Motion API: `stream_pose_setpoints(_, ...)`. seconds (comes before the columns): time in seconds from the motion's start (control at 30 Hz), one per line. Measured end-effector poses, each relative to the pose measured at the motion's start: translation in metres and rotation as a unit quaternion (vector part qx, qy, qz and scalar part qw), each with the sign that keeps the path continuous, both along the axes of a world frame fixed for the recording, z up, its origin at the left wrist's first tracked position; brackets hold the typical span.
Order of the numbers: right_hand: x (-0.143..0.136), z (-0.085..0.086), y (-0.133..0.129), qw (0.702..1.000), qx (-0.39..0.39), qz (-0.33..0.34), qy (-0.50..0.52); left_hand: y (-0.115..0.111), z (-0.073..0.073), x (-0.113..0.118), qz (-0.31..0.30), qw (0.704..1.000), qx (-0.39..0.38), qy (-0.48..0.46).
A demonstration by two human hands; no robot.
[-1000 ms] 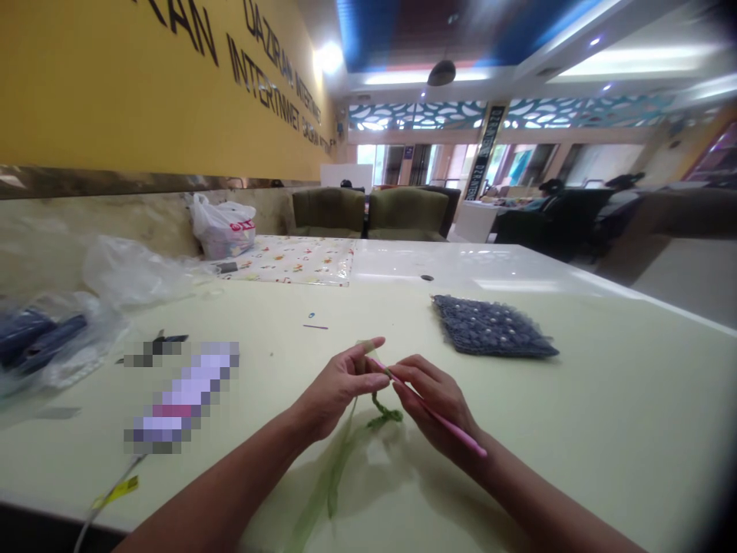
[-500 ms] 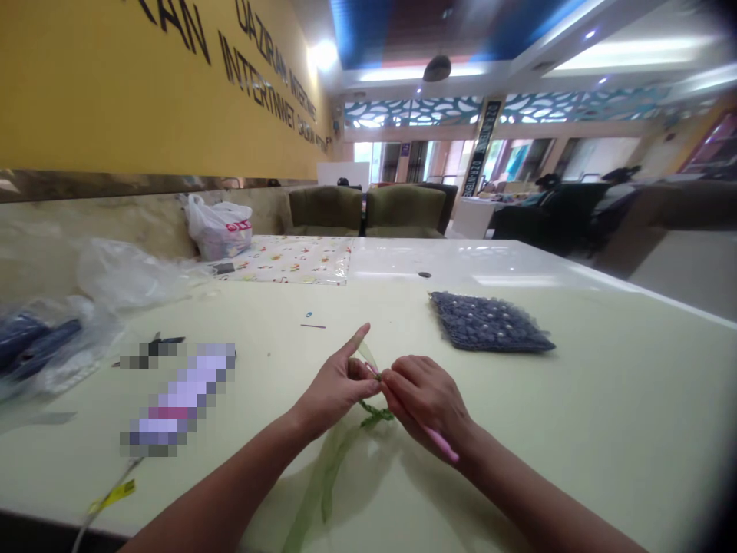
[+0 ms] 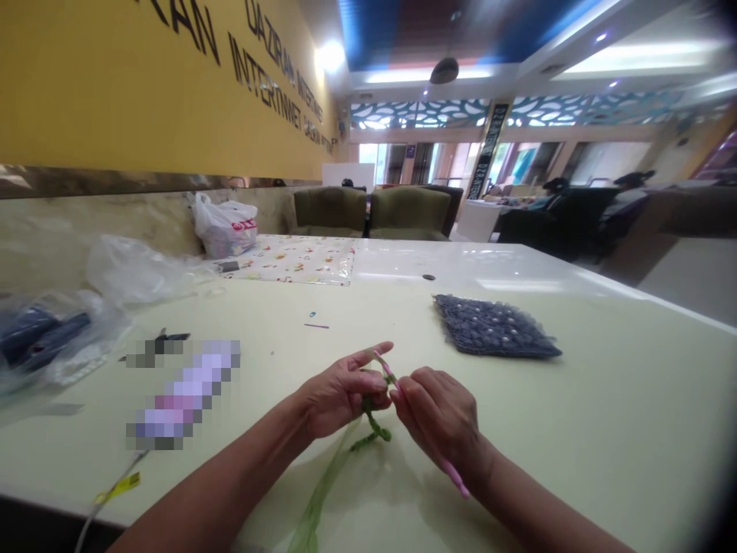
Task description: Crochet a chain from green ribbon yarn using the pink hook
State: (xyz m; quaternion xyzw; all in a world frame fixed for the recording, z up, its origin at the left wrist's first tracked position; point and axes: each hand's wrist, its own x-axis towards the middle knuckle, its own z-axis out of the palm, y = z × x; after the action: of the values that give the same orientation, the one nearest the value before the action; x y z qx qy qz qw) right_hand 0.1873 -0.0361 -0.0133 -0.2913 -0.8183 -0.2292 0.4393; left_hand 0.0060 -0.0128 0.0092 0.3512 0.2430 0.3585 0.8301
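My right hand (image 3: 441, 411) is closed around a pink crochet hook (image 3: 454, 478), whose tip sticks out up and to the left, near my left index finger. My left hand (image 3: 345, 392) pinches a green crocheted strip (image 3: 377, 432) between thumb and fingers, with the index finger stretched out. The short green strip dangles below the left fingers and curls. From it a sheer green ribbon (image 3: 322, 491) trails down toward the near edge of the table. Both hands are close together above the pale table surface.
A dark blue beaded crocheted piece (image 3: 495, 326) lies at right. A thin needle (image 3: 316, 326) lies ahead of my hands. At left are a blurred-out purple object (image 3: 190, 392), a black tool (image 3: 164, 342) and plastic bags (image 3: 135, 269). A filled white bag (image 3: 224, 226) stands farther back.
The hook's tip has come into view beside my left index finger, which now points more to the right. The green strip hangs lower and shows more. The view has shifted slightly.
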Motion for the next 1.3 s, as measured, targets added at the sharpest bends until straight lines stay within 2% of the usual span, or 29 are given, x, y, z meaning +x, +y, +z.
stream_pose_setpoints(0.13,0.002,-0.001,-0.001,0.999,-0.020,0.042,0.015,0.002,0.000,-0.002,0.009,1.000,0.007,0.006)
stream_pose_setpoints(0.43,0.007,0.001,0.003,0.990,-0.097,0.092,0.038,0.010,0.004,-0.012,0.054,0.998,0.021,0.019)
stream_pose_setpoints(0.53,0.009,0.007,0.001,0.976,-0.162,0.125,0.072,0.013,0.002,-0.014,0.059,0.997,0.032,0.022)
stream_pose_setpoints(0.63,0.011,0.014,-0.001,0.941,-0.279,0.142,0.124,0.014,0.000,-0.013,0.063,0.997,0.044,0.025)
stream_pose_setpoints(0.7,0.012,0.015,0.000,0.921,-0.330,0.146,0.149,0.013,-0.002,-0.010,0.058,0.996,0.054,0.037)
stream_pose_setpoints(0.77,0.012,0.012,0.004,0.927,-0.315,0.141,0.150,0.009,-0.003,-0.005,0.046,0.995,0.067,0.058)
stream_pose_setpoints(0.87,0.010,0.006,0.008,0.951,-0.247,0.142,0.118,0.002,-0.004,0.002,0.025,0.993,0.084,0.077)
stream_pose_setpoints(0.97,0.009,0.005,0.009,0.953,-0.232,0.156,0.114,-0.002,-0.004,0.006,0.010,0.991,0.104,0.084)
stream_pose_setpoints(1.13,0.013,0.014,0.007,0.932,-0.269,0.172,0.172,0.003,-0.001,-0.001,0.001,0.981,0.157,0.112)
stream_pose_setpoints(1.3,0.019,0.018,0.009,0.884,-0.354,0.224,0.207,0.009,0.000,-0.010,-0.008,0.976,0.165,0.142)
